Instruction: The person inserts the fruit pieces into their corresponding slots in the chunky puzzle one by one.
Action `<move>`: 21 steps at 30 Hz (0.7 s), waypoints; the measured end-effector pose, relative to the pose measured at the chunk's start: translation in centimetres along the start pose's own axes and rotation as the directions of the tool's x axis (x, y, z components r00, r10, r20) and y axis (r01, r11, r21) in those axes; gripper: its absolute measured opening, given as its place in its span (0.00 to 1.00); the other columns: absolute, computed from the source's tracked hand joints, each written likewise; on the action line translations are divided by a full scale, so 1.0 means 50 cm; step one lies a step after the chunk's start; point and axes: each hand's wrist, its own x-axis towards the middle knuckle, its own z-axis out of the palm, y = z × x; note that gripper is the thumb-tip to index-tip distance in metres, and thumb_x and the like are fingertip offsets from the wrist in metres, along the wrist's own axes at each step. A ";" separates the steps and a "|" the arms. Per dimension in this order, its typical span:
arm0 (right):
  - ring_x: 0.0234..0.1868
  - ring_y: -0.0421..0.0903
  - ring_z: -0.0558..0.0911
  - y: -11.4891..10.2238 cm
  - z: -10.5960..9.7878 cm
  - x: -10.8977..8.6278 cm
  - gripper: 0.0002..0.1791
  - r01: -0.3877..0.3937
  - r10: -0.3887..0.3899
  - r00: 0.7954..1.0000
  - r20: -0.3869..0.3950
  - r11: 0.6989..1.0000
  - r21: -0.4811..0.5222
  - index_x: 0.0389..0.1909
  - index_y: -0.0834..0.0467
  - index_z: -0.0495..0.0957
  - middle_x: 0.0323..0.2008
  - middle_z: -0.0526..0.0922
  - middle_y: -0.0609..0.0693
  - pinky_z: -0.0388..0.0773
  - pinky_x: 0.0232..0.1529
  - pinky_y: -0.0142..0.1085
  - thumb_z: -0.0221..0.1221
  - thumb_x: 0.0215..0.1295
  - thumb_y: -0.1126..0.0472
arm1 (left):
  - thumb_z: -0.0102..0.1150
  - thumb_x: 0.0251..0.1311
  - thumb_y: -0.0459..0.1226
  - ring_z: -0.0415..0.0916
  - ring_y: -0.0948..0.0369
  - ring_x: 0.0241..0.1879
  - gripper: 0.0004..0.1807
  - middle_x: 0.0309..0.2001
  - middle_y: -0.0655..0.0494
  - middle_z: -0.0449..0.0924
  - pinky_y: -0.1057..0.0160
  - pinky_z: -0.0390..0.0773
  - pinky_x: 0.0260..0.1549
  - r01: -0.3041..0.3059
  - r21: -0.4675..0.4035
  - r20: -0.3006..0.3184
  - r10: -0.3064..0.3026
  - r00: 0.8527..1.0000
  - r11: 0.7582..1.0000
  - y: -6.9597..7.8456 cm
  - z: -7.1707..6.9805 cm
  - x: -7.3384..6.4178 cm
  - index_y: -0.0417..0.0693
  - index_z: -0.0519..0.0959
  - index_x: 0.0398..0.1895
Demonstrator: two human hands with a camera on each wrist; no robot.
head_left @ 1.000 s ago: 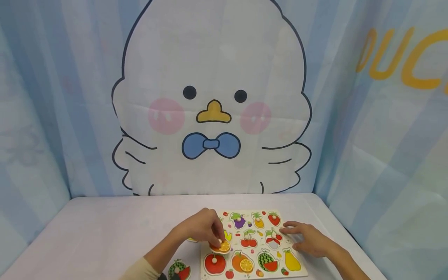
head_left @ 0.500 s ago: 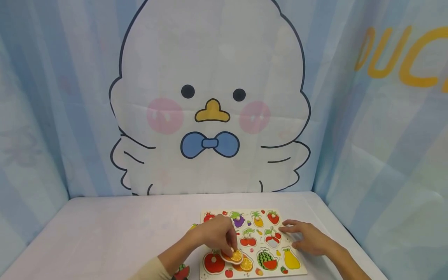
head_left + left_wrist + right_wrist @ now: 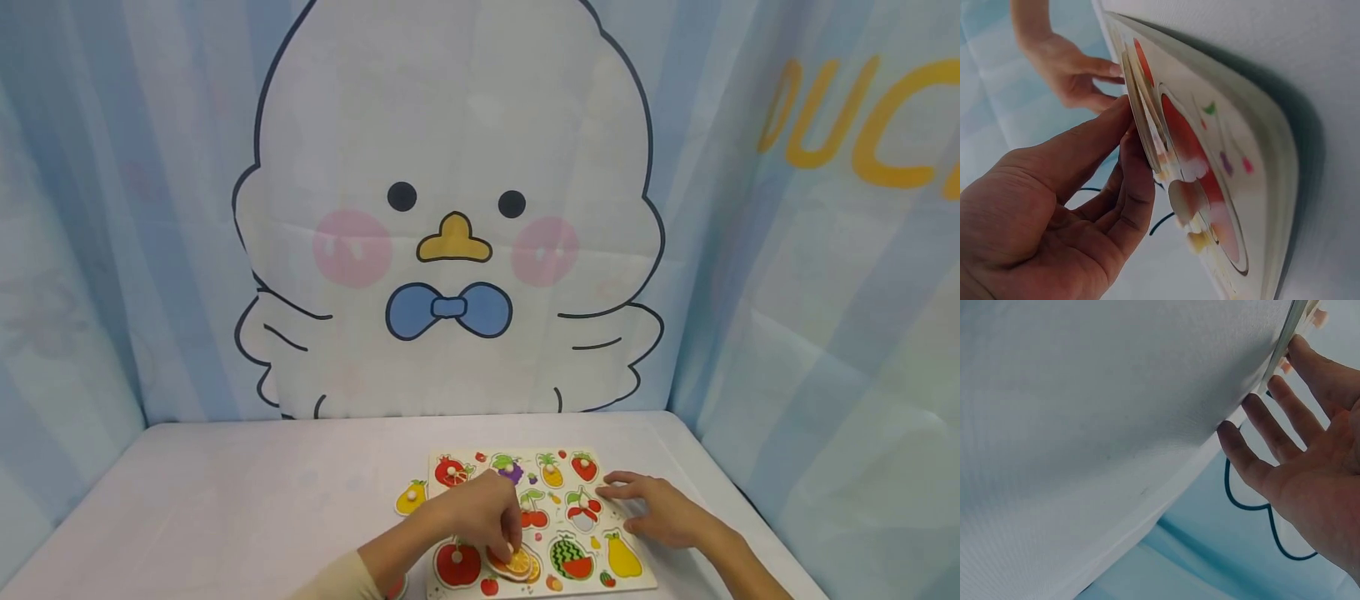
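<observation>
My left hand pinches an orange-shaped wooden puzzle piece between thumb and fingers. The piece overlaps the printed orange on the white fruit puzzle board. Edge-on in the left wrist view, the orange piece is slightly tilted, close over the board. Beside it lies the apple piece with its knob. At the board's right edge is my right hand, fingers spread and fingertips at the edge; the right wrist view shows these fingers extended.
A pear piece lies on the white table left of the board. A watermelon piece is mostly hidden under the left forearm. Knobbed grape, pineapple and strawberry pieces sit along the board's far side.
My left hand has carried the orange piece right and toward the near side, from above the apple onto the printed orange. My right hand has stayed at the board's edge.
</observation>
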 end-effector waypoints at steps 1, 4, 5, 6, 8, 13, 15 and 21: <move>0.69 0.67 0.72 0.000 0.000 0.000 0.29 0.003 -0.003 1.000 0.001 1.000 -0.002 0.62 0.51 0.84 0.69 0.77 0.57 0.66 0.67 0.70 0.72 0.58 0.68 | 0.80 0.52 0.33 0.73 0.74 0.22 0.08 0.19 0.73 0.80 0.75 0.76 0.27 0.000 0.007 -0.001 0.000 1.000 1.000 0.001 0.002 0.001 0.54 0.89 0.23; 0.69 0.68 0.72 -0.001 0.000 -0.001 0.29 0.009 -0.009 1.000 0.002 1.000 -0.005 0.62 0.52 0.84 0.69 0.77 0.57 0.66 0.67 0.70 0.72 0.58 0.68 | 0.80 0.51 0.33 0.73 0.73 0.22 0.08 0.19 0.73 0.80 0.74 0.76 0.27 0.003 0.017 -0.002 -0.003 1.000 1.000 0.003 0.008 0.006 0.54 0.88 0.23; 0.69 0.68 0.72 -0.001 0.000 -0.001 0.29 0.008 -0.008 1.000 0.003 1.000 -0.004 0.62 0.52 0.84 0.69 0.76 0.57 0.66 0.67 0.70 0.72 0.58 0.68 | 0.80 0.51 0.33 0.73 0.73 0.22 0.08 0.19 0.73 0.80 0.74 0.76 0.27 0.007 0.015 -0.002 -0.007 1.000 1.000 0.004 0.010 0.007 0.54 0.88 0.23; 0.69 0.67 0.72 -0.001 0.000 -0.001 0.29 0.005 -0.005 1.000 0.002 1.000 -0.003 0.62 0.51 0.84 0.69 0.76 0.57 0.66 0.67 0.70 0.72 0.58 0.68 | 0.80 0.51 0.33 0.74 0.73 0.22 0.08 0.19 0.73 0.80 0.74 0.76 0.27 0.012 0.012 -0.001 -0.012 1.000 1.000 0.004 0.012 0.008 0.54 0.89 0.23; 0.69 0.67 0.72 -0.001 0.001 0.000 0.29 -0.005 0.005 1.000 0.000 1.000 0.005 0.62 0.51 0.84 0.69 0.76 0.57 0.66 0.67 0.70 0.72 0.58 0.68 | 0.80 0.51 0.33 0.74 0.73 0.23 0.08 0.20 0.72 0.81 0.74 0.76 0.28 0.012 0.012 0.002 -0.012 1.000 1.000 0.006 0.015 0.011 0.54 0.89 0.24; 0.69 0.66 0.72 -0.002 0.002 0.001 0.29 -0.023 0.023 1.000 -0.005 1.000 0.014 0.62 0.50 0.84 0.69 0.76 0.56 0.65 0.67 0.70 0.72 0.58 0.68 | 0.80 0.52 0.33 0.77 0.74 0.24 0.07 0.21 0.72 0.82 0.74 0.77 0.28 0.014 0.021 0.011 -0.014 1.000 1.000 0.011 0.018 0.013 0.54 0.90 0.25; 0.69 0.66 0.72 -0.001 0.002 0.001 0.29 -0.021 0.022 1.000 -0.006 1.000 0.012 0.62 0.50 0.84 0.69 0.76 0.56 0.65 0.67 0.70 0.72 0.58 0.68 | 0.79 0.52 0.33 0.77 0.74 0.24 0.06 0.21 0.72 0.82 0.74 0.77 0.28 0.015 0.028 0.012 -0.015 1.000 1.000 0.014 0.018 0.013 0.54 0.90 0.25; 0.69 0.67 0.72 -0.001 0.001 0.001 0.29 -0.018 0.018 1.000 -0.004 1.000 0.007 0.62 0.51 0.84 0.69 0.76 0.57 0.65 0.67 0.70 0.72 0.57 0.69 | 0.80 0.52 0.33 0.76 0.74 0.23 0.07 0.20 0.72 0.82 0.75 0.77 0.28 0.005 0.047 0.013 -0.006 1.000 0.999 0.015 0.021 0.015 0.54 0.90 0.25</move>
